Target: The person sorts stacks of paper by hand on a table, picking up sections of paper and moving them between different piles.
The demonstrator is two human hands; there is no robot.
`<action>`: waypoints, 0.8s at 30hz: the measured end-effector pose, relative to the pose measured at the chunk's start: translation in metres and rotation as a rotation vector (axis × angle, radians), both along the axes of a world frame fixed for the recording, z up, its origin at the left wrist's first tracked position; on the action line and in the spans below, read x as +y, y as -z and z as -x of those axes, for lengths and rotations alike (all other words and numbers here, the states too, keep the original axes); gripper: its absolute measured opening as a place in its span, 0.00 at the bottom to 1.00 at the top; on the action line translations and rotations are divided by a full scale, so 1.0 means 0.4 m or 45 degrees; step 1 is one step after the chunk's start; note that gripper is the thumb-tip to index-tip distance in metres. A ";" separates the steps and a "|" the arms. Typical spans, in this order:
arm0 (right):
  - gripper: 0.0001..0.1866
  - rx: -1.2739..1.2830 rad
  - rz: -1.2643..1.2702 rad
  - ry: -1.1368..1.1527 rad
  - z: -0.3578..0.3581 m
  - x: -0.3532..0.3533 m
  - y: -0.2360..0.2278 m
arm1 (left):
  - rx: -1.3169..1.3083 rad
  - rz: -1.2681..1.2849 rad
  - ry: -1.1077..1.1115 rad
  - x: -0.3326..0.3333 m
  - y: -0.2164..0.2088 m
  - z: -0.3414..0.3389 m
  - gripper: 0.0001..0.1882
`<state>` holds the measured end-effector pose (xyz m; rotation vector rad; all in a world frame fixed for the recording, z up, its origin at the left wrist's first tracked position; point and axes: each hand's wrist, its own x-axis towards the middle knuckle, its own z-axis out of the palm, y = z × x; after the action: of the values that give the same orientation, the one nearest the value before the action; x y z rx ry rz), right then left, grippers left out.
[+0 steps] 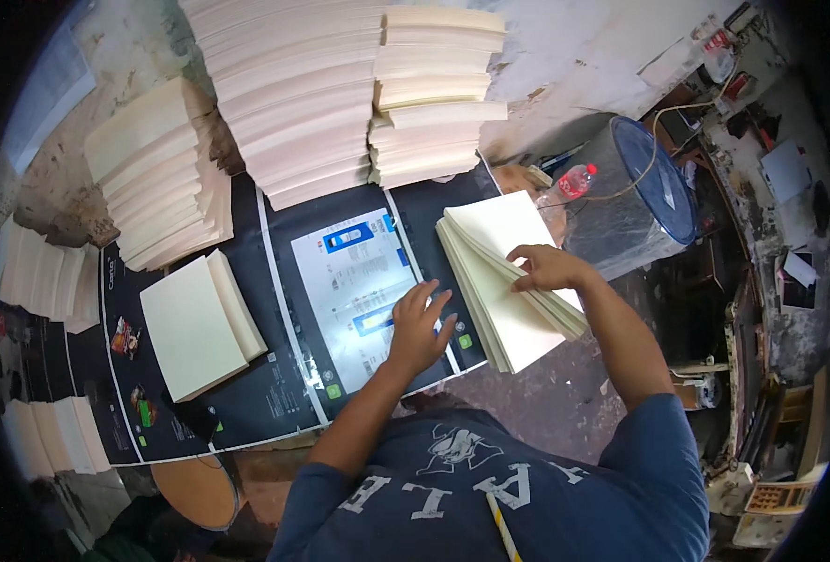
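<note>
A thick stack of cream paper sheets (509,225) lies at the right end of the table, its leaves parted partway down. My right hand (548,269) pinches some of its upper sheets at the right side, lifting them into a bend. My left hand (420,328) is open, fingers spread, over a white printed sheet (349,272) left of the stack, and holds nothing. Whether its fingertips touch the sheet I cannot tell. Further left, a squared block of cream paper (195,328) rests on the dark table covering (284,403).
Tall piles of paper (293,94) stand along the wall, with a shorter pile (167,197) to their left. Beyond the table's right end are a red-capped plastic bottle (576,181) and a large drum with a blue rim (621,197). A round stool (195,492) stands below the front edge.
</note>
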<state>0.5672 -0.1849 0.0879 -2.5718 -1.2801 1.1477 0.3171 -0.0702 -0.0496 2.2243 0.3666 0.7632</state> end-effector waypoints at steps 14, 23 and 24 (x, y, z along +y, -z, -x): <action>0.17 -0.227 -0.610 -0.933 0.174 0.090 -0.478 | -0.610 0.900 -0.133 0.170 -0.217 0.168 0.49; 0.16 -0.061 -0.717 -1.193 0.387 0.235 -0.126 | -0.203 1.095 -0.444 0.161 -0.155 0.529 0.20; 0.16 -0.097 -0.683 -1.166 0.395 0.234 -0.101 | -0.248 1.093 -0.501 0.151 -0.136 0.542 0.19</action>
<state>0.4094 -0.0914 0.1282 -1.6476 -2.4724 0.5891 0.1002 -0.0098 0.0048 1.2759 0.8627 0.8115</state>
